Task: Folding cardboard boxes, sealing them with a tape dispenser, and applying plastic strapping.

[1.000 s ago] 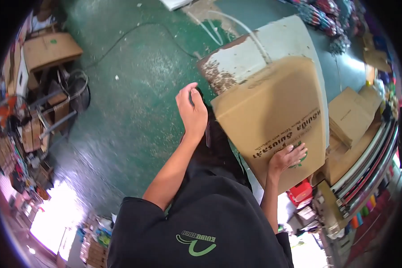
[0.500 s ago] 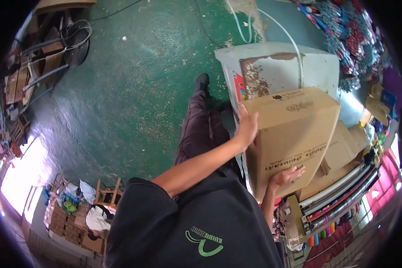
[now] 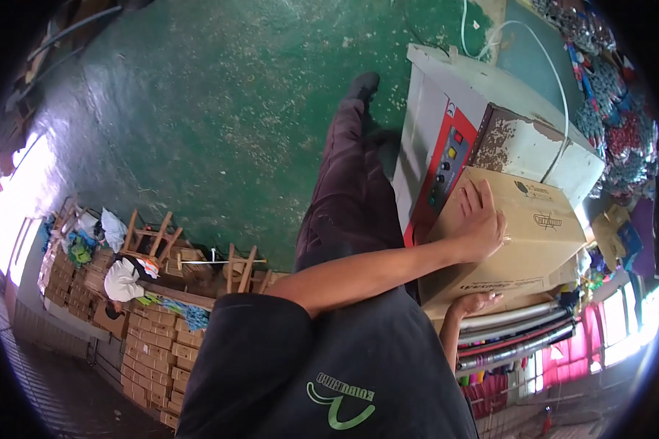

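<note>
A brown cardboard box (image 3: 531, 219) with dark printing is tilted against the pale machine (image 3: 425, 110), above and beside its worn top. My left hand (image 3: 482, 228) presses on the near left of the box, fingers stretched over its surface. Low on the box's near side, my right hand (image 3: 476, 303) supports it, partly hidden by the box. The box sits between my two hands. Whether its far edge rests on the machine I cannot tell. A red control panel (image 3: 447, 157) with knobs and a yellow button faces my legs.
A white hose (image 3: 560, 80) loops over the machine. Rolls of material (image 3: 516, 336) lie beyond the box, and bundled goods (image 3: 604, 102) stand at the far right. At the lower left are stacked cartons (image 3: 150, 351), wooden stools (image 3: 150, 234) and another person (image 3: 124, 280).
My view has swung, so the machine sits further right and shows more of its red panel. The box has tilted, and my left hand has moved from its corner onto its surface.
</note>
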### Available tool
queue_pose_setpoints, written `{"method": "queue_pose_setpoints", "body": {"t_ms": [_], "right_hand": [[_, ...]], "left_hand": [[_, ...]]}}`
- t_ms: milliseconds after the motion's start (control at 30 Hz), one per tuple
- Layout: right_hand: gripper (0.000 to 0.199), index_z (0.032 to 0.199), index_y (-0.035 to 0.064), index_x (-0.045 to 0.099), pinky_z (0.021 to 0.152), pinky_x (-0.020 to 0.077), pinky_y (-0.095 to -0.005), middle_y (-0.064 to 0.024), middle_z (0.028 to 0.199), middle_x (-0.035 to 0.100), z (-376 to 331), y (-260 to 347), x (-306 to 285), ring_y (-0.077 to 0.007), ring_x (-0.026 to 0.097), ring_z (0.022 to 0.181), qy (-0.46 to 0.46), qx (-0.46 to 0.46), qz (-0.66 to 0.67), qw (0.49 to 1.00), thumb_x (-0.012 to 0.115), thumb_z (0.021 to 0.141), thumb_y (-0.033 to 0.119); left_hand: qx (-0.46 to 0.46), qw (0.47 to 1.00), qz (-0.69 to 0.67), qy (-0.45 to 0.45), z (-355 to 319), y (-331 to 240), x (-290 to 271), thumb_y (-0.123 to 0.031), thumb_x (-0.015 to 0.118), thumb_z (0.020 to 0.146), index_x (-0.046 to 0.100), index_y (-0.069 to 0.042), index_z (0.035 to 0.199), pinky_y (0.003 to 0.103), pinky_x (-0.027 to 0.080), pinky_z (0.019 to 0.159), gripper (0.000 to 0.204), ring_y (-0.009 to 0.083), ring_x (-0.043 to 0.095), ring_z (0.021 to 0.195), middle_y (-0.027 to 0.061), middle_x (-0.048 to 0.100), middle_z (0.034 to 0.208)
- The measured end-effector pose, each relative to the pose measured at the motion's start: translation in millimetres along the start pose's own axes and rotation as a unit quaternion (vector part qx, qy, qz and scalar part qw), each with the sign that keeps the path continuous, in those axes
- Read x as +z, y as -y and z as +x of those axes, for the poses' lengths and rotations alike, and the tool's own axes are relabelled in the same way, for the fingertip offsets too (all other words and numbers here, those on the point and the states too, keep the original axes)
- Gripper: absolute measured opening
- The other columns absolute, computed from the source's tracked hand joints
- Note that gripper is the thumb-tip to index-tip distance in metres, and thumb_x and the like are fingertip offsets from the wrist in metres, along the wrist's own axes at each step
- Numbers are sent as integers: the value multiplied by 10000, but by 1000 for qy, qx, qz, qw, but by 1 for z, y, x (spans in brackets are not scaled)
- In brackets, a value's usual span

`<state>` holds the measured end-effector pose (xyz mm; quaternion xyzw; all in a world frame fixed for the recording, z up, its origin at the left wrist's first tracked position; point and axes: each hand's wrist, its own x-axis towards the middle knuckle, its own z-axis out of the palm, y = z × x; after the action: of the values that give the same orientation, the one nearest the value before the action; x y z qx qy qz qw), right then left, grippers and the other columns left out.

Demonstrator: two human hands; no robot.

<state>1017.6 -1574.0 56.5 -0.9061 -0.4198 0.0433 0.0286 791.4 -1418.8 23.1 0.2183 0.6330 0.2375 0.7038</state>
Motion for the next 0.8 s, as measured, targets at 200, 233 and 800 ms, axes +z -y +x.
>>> {"method": "queue_pose_setpoints", "body": {"t_ms": [200,233,800], "right_hand": [[707,1491,-104,261,1165,248,-487,-323,1535,277,0,8,-7,-431,292,1421,-19,13,10,1000,284,1045,443],[705,1489,-104,267,1164,252,-485,-320,1532,285,-1,8,-9,-430,301,1416,-18,7,-6,1000,286,1043,442],[661,1498,-46,290,1140,293,-467,-297,1512,321,-8,38,-1,-421,335,1390,-38,64,79,994,302,1033,424]], "left_hand": [[-6,999,-24,-21,-2,1,-6,-249,400,971,92,139,1482,622,68,1178,712,655,55,1390,498,40,1473],[-5,999,-21,-28,-4,1,-7,-249,398,972,97,138,1482,622,71,1177,708,656,58,1389,497,43,1473],[74,996,-20,-44,-5,6,-14,-190,424,981,230,132,1446,547,176,1158,598,595,191,1358,469,146,1448]]}}
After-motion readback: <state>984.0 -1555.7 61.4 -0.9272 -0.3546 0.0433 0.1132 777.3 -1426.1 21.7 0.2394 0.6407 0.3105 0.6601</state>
